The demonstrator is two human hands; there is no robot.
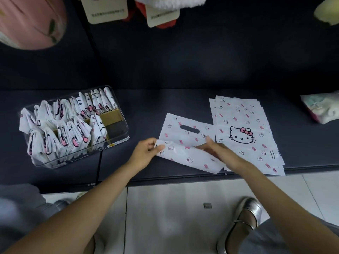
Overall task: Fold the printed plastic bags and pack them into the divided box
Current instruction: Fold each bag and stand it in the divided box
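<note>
A white plastic bag (185, 142) printed with cat faces and pink bows lies on the dark shelf, its near part folded up over itself. My left hand (145, 153) pinches the fold's left corner. My right hand (218, 149) lies with straight fingers on the fold's right side. To the right is a flat stack of the same bags (244, 132), the top one showing a big cat face. At the left stands the clear divided box (117, 142), with several folded bags standing in its compartments; the right-hand compartments show bare cardboard dividers.
A soft packet (321, 109) lies at the shelf's right end. Hanging tags (104, 10) and plush items hang above the dark back wall. The shelf's front edge (183, 177) runs just below the bags. Below are a tiled floor and a silver shoe (244, 222).
</note>
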